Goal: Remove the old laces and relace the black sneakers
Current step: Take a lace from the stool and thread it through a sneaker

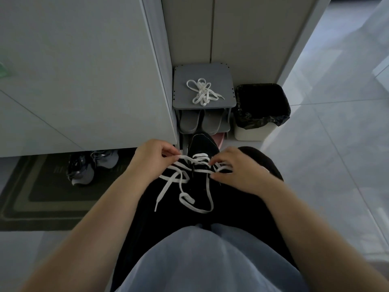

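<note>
- Black fabric sneaker (202, 144) — flat white lace (183, 180) partly threaded.
- Left hand (151, 159), right hand (235, 171): each pinched the lace beside the sneaker.
- Likely risk: slack tails knotting — or ends pulling uneven.

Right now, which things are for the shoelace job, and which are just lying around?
For the job: black sneaker, white lace that the left hand and right hand hold, loose laces on the shoe rack.
Just lying about: bin, grey slippers, grey trainers, doormat.
</note>
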### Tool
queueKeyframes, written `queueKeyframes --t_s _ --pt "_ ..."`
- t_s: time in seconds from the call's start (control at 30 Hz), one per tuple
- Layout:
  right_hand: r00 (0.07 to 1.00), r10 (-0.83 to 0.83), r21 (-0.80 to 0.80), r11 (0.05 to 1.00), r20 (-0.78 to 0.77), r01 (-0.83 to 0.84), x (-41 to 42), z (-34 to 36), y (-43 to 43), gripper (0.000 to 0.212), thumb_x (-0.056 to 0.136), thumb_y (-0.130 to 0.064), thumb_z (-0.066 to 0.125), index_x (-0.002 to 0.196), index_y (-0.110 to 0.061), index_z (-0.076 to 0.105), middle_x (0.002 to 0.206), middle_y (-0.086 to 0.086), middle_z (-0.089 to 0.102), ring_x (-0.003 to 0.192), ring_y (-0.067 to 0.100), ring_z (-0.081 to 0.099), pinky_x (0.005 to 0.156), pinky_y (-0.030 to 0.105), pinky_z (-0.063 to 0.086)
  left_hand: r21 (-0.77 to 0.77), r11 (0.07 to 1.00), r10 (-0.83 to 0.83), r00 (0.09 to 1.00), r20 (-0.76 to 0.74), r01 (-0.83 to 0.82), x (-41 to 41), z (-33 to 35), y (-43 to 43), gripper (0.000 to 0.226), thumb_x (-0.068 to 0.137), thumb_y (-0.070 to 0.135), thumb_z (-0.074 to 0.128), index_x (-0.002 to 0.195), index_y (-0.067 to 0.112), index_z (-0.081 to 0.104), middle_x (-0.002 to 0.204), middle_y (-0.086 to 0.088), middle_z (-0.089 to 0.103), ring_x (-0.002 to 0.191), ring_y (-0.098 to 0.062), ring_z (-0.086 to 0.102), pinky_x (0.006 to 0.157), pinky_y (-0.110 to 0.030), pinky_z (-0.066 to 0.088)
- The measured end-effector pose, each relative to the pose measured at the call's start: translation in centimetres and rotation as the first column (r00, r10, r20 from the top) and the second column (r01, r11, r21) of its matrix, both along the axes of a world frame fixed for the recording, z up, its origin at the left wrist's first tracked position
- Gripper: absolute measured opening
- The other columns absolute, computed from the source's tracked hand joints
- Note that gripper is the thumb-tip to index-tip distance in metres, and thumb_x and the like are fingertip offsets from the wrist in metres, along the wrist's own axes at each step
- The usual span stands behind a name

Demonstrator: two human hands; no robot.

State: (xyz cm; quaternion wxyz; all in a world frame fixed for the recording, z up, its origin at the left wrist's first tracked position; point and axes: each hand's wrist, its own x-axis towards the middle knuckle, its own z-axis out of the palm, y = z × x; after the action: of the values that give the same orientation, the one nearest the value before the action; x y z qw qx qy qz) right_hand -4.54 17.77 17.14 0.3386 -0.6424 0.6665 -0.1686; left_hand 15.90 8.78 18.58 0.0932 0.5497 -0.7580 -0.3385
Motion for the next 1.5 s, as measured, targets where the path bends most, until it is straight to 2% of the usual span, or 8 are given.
queueKeyframes --t_s 0.27,0.5,0.73,0.93,1.07,1.23,1.33,1.5 --pt "0.984 -0.126 -0.146 0.984 -0.128 0.107 3.2 -2.5 -0.8 0.018 0.085 -0.032 0.065 0.095 -0.019 0.072 0.096 -0.009 0.046 0.091 0.010 0.049 0.073 0.024 0.045 -0.403 0.915 0.076 0.972 0.223 0.021 -1.6 -0.4 1.4 0.015 0.088 0.034 0.059 0.082 0.021 0.060 0.073 0.004 0.067 0.071 -0.018 0.061 0.074 -0.030 0.042" --pt "0.956 -0.281 -0.069 0.956 0.080 0.287 -0.1 -0.4 1.1 0.009 0.081 -0.026 0.071 0.077 -0.018 0.071 0.092 -0.010 0.052 0.077 -0.001 0.051 0.064 0.004 0.037 -0.377 0.905 -0.027 0.912 0.410 0.197 -2.3 -2.5 1.7 0.026 0.091 0.034 0.044 0.068 0.024 0.039 0.057 0.010 0.040 0.074 -0.016 0.040 0.078 -0.030 0.025" --pt "0.855 -0.455 -0.100 0.866 0.248 0.490 -4.1 3.1 3.4 0.015 0.080 -0.018 0.071 0.067 -0.016 0.064 0.087 0.000 0.061 0.071 0.010 0.055 0.067 0.018 0.040 -0.274 0.917 -0.129 0.866 0.482 0.289 -2.9 -3.0 2.8 0.024 0.089 0.044 0.044 0.078 0.023 0.045 0.082 0.009 0.043 0.100 -0.019 0.043 0.092 -0.032 0.026" --pt "0.958 -0.283 -0.026 0.959 -0.046 0.282 -5.0 3.6 3.7 0.006 0.080 -0.023 0.072 0.084 -0.024 0.067 0.095 -0.009 0.058 0.084 0.010 0.060 0.072 0.017 0.046 -0.263 0.936 -0.142 0.935 0.325 0.234 -2.0 -2.9 3.5 0.023 0.089 0.041 0.048 0.107 0.027 0.052 0.104 0.011 0.053 0.109 -0.015 0.041 0.098 -0.031 0.019" --pt "0.947 -0.316 -0.124 0.943 -0.057 0.307 -3.2 2.8 3.3 0.035 0.084 -0.026 0.067 0.117 -0.026 0.057 0.103 -0.008 0.051 0.076 0.006 0.058 0.073 0.020 0.047 -0.312 0.929 -0.150 0.975 0.165 0.196 -0.9 -2.4 4.8 0.025 0.086 0.044 0.054 0.105 0.028 0.050 0.095 0.017 0.050 0.106 -0.008 0.041 0.093 -0.025 0.016" --pt "0.947 -0.320 -0.142 0.938 0.005 0.317 -2.3 3.0 3.1 0.023 0.086 -0.025 0.064 0.109 -0.027 0.060 0.097 -0.011 0.057 0.076 -0.002 0.054 0.063 0.005 0.040 -0.218 0.827 -0.468 0.849 0.246 0.519 0.5 -3.4 6.7 0.047 0.075 0.064 0.048 0.112 0.036 0.055 0.116 0.015 0.046 0.116 -0.005 0.031 0.104 -0.029 0.020" --pt "0.961 -0.276 0.013 0.961 -0.003 0.276 -3.4 3.7 3.4 0.028 0.081 -0.023 0.072 0.107 -0.026 0.064 0.092 -0.014 0.062 0.077 -0.004 0.056 0.064 0.007 0.040 -0.243 0.730 -0.539 0.756 0.372 0.639 1.0 -4.3 6.8 0.029 0.072 0.059 0.056 0.092 0.040 0.066 0.107 0.009 0.054 0.108 -0.010 0.036 0.093 -0.038 0.041" --pt "0.978 -0.200 0.140 0.972 0.061 0.190 -3.3 4.2 3.8 0.014 0.081 -0.016 0.071 0.092 -0.024 0.072 0.083 -0.008 0.071 0.077 0.002 0.066 0.077 0.016 0.051 -0.364 0.612 -0.579 0.712 0.398 0.702 1.0 -4.2 5.8 0.008 0.071 0.047 0.062 0.071 0.040 0.067 0.096 0.010 0.059 0.100 -0.011 0.039 0.093 -0.033 0.039"
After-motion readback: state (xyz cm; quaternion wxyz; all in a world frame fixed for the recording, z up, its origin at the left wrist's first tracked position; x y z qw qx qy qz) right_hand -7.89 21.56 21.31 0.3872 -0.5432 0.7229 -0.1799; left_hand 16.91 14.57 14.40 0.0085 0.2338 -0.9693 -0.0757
